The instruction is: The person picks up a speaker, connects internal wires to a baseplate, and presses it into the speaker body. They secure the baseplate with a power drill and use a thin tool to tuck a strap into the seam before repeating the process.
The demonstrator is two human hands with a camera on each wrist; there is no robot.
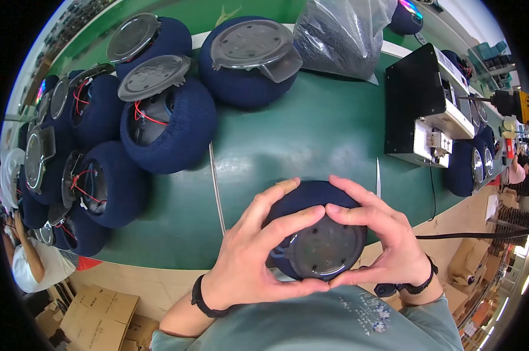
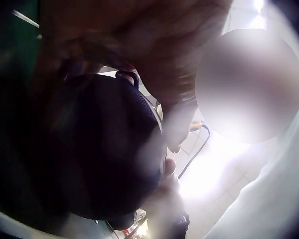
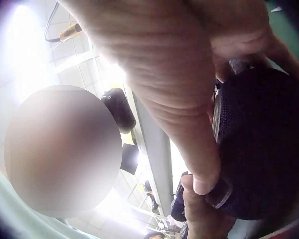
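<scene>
A round speaker (image 1: 311,196) in dark blue fabric is held at the table's front edge, its grey plastic base cover (image 1: 329,248) facing up. My left hand (image 1: 247,245) grips its left side and my right hand (image 1: 387,231) its right side. The thumbs (image 1: 302,286) meet at the cover's near edge, while the forefingers reach over its far edge and touch at the tips. A small blue loop (image 1: 279,253) shows at the cover's left. In the left wrist view the speaker (image 2: 109,149) is mostly in shadow; the right wrist view shows its fabric side (image 3: 264,144).
Several similar speakers (image 1: 182,126) stand at the left on the green table (image 1: 276,146), some with raised covers and red wires. A filled plastic bag (image 1: 343,38) lies at the back. A black-and-white machine (image 1: 419,108) stands at the right, with a cable (image 1: 475,236) nearby.
</scene>
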